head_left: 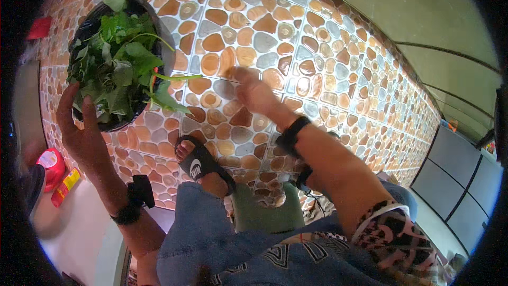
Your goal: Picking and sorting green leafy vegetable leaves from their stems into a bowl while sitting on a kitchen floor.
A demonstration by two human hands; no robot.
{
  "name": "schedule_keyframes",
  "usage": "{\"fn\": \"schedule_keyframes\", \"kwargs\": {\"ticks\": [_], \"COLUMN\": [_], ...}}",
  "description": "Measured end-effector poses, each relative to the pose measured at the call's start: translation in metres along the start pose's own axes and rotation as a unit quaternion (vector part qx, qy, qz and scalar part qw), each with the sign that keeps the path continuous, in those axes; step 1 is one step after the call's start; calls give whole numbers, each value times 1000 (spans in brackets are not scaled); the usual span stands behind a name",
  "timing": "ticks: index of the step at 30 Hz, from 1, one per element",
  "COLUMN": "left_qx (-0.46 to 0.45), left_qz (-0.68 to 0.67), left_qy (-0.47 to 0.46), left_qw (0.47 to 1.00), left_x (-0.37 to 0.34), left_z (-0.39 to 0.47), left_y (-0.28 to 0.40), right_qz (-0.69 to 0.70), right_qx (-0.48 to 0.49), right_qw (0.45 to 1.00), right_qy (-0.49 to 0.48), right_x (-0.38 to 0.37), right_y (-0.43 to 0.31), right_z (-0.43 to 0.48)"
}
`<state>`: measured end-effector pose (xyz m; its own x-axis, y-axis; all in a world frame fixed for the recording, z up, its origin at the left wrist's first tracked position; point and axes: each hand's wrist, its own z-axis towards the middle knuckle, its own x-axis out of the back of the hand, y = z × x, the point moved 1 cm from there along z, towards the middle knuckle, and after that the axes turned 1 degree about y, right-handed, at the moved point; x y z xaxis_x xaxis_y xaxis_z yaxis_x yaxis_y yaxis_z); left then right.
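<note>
A dark round container (73, 61) stands on the tiled floor at the upper left, heaped with green leaves (119, 63) on stems. One pale stem (180, 77) sticks out over its right side, with a leaf drooping below. My left hand (81, 123) is at the near left edge of the container, fingers apart against the leaves and rim, with no object visible in its grasp. To the right of the container, my right hand (256, 93) hovers over the floor with curled fingers. Motion blurs it, so I cannot tell whether it holds something small.
Pebble-patterned tiles (242, 39) cover the floor. My sandalled foot (202, 167) and a green plastic stool (268, 210) are close below. A red container (51, 169) and a red-yellow packet (65, 187) lie at the left. A grey cabinet (452, 178) stands at the right.
</note>
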<state>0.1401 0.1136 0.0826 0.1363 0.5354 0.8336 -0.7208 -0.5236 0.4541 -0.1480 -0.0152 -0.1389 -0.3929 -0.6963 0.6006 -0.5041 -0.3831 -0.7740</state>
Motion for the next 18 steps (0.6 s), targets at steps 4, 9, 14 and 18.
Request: {"fn": "schedule_keyframes", "kwargs": {"ticks": [4, 9, 14, 18], "left_qx": [24, 9, 21, 21], "left_qz": [9, -17, -54, -111], "left_qy": [14, 25, 34, 43], "left_qw": [1000, 999, 998, 993], "left_x": [2, 1, -3, -5], "left_z": [-4, -3, -5, -6], "left_y": [-4, -7, -16, -12], "right_qz": [-163, -252, -151, -98], "right_qx": [-6, -3, 67, 90], "right_qw": [983, 963, 986, 981], "right_qy": [83, 99, 8, -142], "right_x": [60, 60, -26, -67], "right_y": [32, 48, 3, -42], "right_z": [55, 94, 50, -14]}}
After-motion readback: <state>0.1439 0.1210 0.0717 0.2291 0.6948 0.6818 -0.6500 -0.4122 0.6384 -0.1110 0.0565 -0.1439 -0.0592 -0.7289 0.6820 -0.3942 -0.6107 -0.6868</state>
